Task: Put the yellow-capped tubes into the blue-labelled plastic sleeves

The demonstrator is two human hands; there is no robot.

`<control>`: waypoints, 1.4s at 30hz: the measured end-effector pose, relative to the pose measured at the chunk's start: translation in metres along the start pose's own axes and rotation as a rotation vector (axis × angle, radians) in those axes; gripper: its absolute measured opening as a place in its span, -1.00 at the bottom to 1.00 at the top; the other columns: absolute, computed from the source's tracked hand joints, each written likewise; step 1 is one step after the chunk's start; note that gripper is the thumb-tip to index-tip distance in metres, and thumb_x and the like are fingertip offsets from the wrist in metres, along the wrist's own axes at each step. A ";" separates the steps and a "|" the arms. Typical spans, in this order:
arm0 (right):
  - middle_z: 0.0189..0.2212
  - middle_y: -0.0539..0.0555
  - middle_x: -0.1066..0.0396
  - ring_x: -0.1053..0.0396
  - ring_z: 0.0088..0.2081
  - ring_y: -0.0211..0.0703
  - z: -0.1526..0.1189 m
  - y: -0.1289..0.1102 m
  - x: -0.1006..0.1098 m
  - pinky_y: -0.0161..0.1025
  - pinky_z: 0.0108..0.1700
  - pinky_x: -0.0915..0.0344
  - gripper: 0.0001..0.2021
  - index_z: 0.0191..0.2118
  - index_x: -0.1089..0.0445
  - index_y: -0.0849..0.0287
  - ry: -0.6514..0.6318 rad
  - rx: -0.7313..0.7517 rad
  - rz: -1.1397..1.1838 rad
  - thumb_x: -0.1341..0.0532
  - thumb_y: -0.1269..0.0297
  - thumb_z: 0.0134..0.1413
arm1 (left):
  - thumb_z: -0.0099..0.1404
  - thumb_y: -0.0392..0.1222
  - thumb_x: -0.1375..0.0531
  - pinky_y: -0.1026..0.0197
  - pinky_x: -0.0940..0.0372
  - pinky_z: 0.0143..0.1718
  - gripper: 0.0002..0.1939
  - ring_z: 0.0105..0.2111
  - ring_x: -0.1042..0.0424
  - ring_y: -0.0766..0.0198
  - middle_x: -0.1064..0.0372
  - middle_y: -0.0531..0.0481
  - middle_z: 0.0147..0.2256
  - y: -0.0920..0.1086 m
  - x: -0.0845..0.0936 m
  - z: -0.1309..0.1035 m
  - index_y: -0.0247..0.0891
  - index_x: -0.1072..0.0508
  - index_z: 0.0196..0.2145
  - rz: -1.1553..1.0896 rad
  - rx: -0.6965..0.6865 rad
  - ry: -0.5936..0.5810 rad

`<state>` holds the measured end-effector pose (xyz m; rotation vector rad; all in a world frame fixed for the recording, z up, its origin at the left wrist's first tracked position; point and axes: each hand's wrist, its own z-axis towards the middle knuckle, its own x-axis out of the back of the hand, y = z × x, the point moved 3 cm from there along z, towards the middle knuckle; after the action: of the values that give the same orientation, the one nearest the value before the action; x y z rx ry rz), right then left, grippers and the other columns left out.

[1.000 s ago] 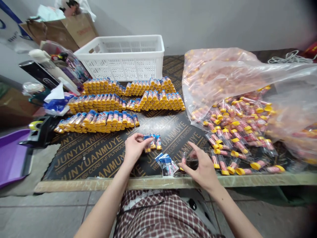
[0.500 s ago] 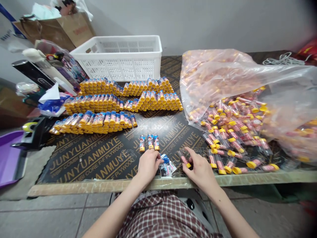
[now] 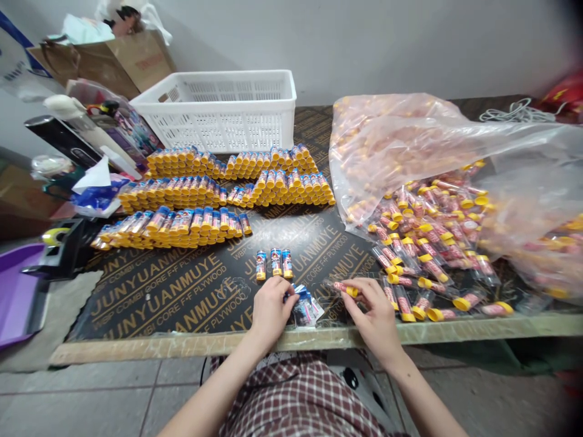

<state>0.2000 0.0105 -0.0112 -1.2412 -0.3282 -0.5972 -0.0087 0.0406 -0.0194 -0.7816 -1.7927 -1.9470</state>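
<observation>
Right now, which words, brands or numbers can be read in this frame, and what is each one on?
"JUNYUANMUYE", repeated: black plywood tabletop
"WBP COMBI CORE F-F PLYWOOD": same tabletop, smaller lettering
Reddish lettering, too blurred: brown paper bag
Printing too small: three blue-labelled tubes, small printed labels
No number can be read.

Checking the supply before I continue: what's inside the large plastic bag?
The plastic bag holds yellow-capped tubes, seen hazily through its film; loose tubes lie in front. Deeper ones are covered, so I can't tell how many.
</observation>
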 end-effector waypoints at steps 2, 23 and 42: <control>-0.20 0.12 -0.32 -0.35 -0.15 -0.12 -0.002 -0.003 0.001 -0.21 -0.22 -0.41 -0.85 -0.18 -0.41 0.12 0.023 -0.025 0.079 -0.15 0.32 0.14 | 0.09 -0.22 -0.23 0.26 -0.17 -0.41 -0.87 -0.51 -0.29 0.30 -0.32 0.05 -0.53 -0.002 0.001 0.003 -0.23 -0.34 -0.55 -0.260 0.127 0.011; -0.14 0.10 -0.41 -0.39 -0.11 -0.14 -0.017 -0.035 -0.001 -0.17 -0.06 -0.36 -0.60 0.01 -0.39 0.06 0.111 0.232 0.065 -0.20 0.55 0.06 | -0.29 -0.09 -0.47 0.35 -0.30 -0.48 -0.65 -0.58 -0.34 0.43 -0.42 0.03 -0.59 -0.001 -0.001 0.019 -0.39 -0.52 -0.59 -1.266 0.635 0.227; 0.06 0.17 -0.14 -0.23 0.06 -0.01 -0.013 -0.027 -0.016 -0.02 0.03 -0.33 -0.27 0.25 -0.03 -0.02 -0.132 0.286 0.070 -0.16 0.55 -0.07 | -0.12 -0.19 -0.43 0.31 -0.32 -0.38 -0.62 -0.51 -0.42 0.39 -0.47 -0.01 -0.47 0.025 -0.014 0.000 -0.38 -0.47 -0.34 -1.171 0.539 -0.284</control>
<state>0.1698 -0.0031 -0.0024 -1.0136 -0.4624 -0.3928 0.0178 0.0362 -0.0088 0.3115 -3.1913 -1.6985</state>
